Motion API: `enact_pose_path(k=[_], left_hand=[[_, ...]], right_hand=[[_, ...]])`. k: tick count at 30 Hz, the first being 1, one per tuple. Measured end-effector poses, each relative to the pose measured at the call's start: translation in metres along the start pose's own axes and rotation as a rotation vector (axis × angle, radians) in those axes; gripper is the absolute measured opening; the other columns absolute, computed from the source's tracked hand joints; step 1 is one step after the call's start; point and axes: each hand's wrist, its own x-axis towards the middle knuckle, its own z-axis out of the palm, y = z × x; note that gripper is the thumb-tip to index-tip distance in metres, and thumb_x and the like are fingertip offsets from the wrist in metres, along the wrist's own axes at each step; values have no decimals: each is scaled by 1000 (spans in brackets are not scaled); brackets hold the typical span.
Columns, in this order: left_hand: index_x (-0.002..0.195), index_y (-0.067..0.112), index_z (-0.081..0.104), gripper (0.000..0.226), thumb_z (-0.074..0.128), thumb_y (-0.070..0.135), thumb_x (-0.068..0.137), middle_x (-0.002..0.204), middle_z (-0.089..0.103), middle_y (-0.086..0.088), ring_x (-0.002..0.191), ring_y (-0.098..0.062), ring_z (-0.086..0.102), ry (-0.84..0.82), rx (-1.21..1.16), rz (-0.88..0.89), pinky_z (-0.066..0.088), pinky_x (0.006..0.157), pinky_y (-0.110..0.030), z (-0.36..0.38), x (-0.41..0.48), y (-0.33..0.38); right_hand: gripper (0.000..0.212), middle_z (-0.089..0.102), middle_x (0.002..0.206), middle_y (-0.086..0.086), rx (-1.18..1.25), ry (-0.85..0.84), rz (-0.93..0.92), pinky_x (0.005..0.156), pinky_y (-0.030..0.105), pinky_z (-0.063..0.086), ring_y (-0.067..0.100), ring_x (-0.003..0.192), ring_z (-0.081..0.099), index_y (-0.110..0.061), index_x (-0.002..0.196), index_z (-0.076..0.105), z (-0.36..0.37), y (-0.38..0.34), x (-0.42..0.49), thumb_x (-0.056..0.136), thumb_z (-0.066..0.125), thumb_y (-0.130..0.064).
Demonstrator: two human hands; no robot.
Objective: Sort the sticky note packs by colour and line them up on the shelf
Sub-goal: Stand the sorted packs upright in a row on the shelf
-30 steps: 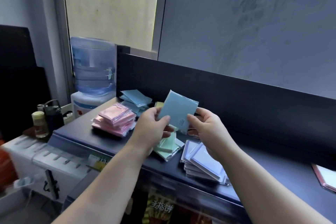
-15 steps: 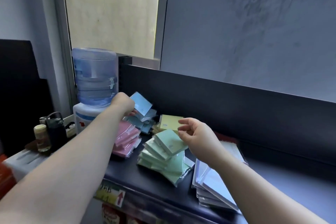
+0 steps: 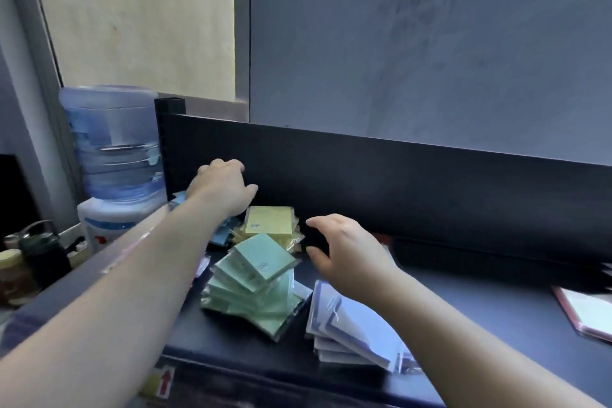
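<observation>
**Yellow packs lie just left of the empty R hand**

Yellow stack (image 3: 270, 220) lies flat at the back of the shelf (image 3: 463, 308). Packs are squarish, so no real long axis. Green stack (image 3: 255, 278) fans out in front of it, and the lilac stack (image 3: 344, 331) sits front-right. Blue packs (image 3: 220, 237) peek out back-left under the left hand (image 3: 222, 189). Its fingers are hidden, so can't tell if they hold a pack. Right hand (image 3: 344, 248) hovers w/ fingers (image 3: 319, 221) spread and holding nothing, tips aimed left at the yellow stack, near but apart. Of the 2 hands, the right looks better placed for yellow or green.
</observation>
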Motion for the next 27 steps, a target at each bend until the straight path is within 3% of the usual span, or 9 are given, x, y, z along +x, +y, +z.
enact_pose_path(k=[6,14,20,27], left_hand=[[130,25,51,47,54,45,88,129,52,0,121,-24,47,22,-144,328,44,96,-42,14,-69,86],[133,26,48,49,53,48,90,131,52,8,121,-16,49,-37,-150,678,41,97,-30,59,-150,203],[135,29,44,48,49,49,91,133,49,12,121,-13,48,-128,-145,810,42,95,-28,90,-199,300],[137,28,40,45,47,38,94,131,49,7,119,-18,49,-250,-109,821,44,96,-35,130,-232,405]], right_hand=[[46,50,135,-5,-114,42,89,98,32,41,20,123,47,-22,139,43,-29,46,-40,95,49,-32],[45,53,130,0,-213,100,283,95,35,42,23,117,50,-20,135,46,-81,133,-127,93,50,-34],[44,53,130,-2,-240,86,424,97,34,41,21,119,49,-22,134,47,-127,212,-203,92,49,-36],[40,54,128,-4,-243,95,519,95,33,42,19,118,50,-25,130,50,-176,296,-267,92,49,-36]])
